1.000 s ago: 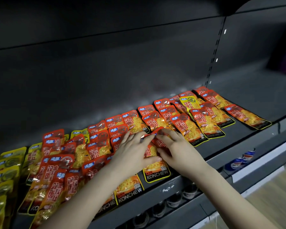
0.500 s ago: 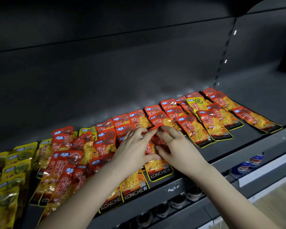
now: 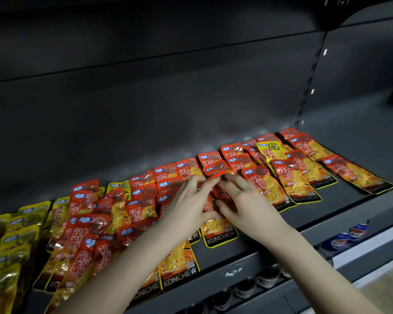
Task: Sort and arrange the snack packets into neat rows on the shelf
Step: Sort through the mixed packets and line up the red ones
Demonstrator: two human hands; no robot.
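Several red and orange snack packets lie in overlapping rows along the dark shelf (image 3: 254, 250). My left hand (image 3: 186, 205) and my right hand (image 3: 243, 200) meet over one red packet (image 3: 218, 230) at the middle, its KONCHEW end showing below them. Both hands pinch its upper part between fingers and thumb. A lone yellow-topped packet (image 3: 269, 150) sits among the red ones at the right. A loose red packet (image 3: 356, 173) lies apart at the far right.
Yellow packets (image 3: 9, 241) are stacked at the far left. The shelf's back wall rises dark behind the rows. Blue drink cans (image 3: 347, 236) and dark bottle tops (image 3: 245, 288) stand on the shelf below. Bare shelf surface lies at the right beyond the upright (image 3: 309, 87).
The view has shifted a little, so the rows sit further right. Both hands stay on the same middle packet, their fingertips drawn closer together at its top.
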